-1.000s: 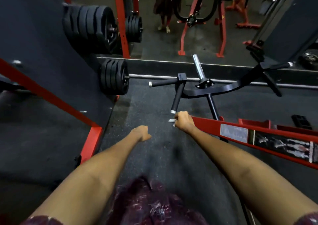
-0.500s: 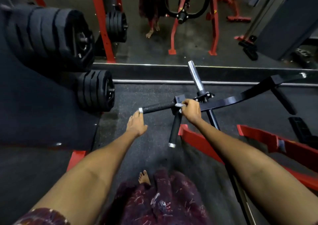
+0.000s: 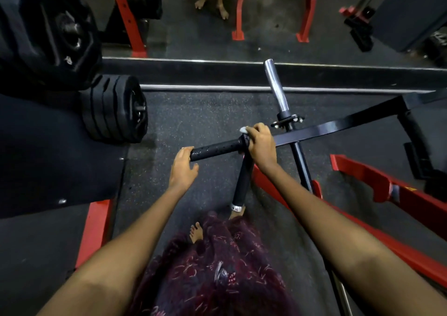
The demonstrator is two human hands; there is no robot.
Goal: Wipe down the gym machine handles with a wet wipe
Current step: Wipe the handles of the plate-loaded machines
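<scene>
While our right hand pinches the wipe at the handle's inner end, our left hand, fingers loose, steadies its tip; we should drag outward, pressing firmly.

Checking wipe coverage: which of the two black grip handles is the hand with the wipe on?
The crosswise handle. The right hand presses the wet wipe at its inner end; the left hand touches its outer tip. The handle pointing toward the person is untouched.

Open floor left of the handle; weight plates block farther left.
</scene>
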